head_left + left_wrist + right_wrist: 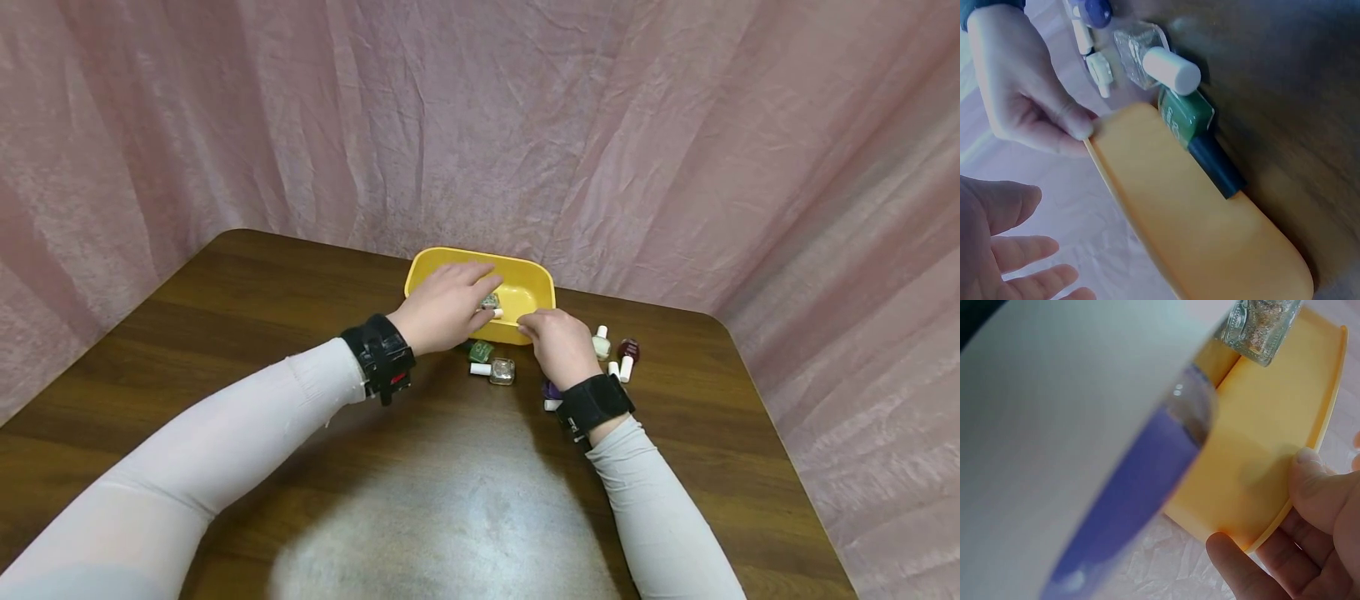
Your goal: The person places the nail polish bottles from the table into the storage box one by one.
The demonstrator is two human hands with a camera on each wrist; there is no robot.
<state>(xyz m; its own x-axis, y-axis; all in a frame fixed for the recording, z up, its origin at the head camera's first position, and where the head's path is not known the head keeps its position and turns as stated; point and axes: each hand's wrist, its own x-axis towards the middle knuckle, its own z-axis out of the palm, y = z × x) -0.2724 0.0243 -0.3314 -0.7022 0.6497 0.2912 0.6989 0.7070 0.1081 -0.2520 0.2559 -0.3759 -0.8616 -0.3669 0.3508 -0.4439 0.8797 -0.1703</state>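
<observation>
A yellow plastic bin point(517, 335) stands at the back of the table. My right hand point(564, 346) pinches its near right rim, thumb inside or on the edge as the right wrist view shows. Over the bin's left part hovers my left hand point(447, 307), fingers extended and holding nothing. Under its fingers a glittery nail polish bottle point(490, 301) lies inside the bin. Against the bin's near wall lies a green nail polish bottle point(1188, 115) with a black cap. Beside it is a clear glitter nail polish bottle point(1137, 53) with a white cap.
A purple nail polish bottle point(551, 389) lies partly hidden under my right wrist. Right of that hand are a pale green bottle point(602, 347), a dark red bottle point(630, 348) and another white cap point(613, 368). A pink curtain point(480, 125) hangs behind the wooden table point(315, 283).
</observation>
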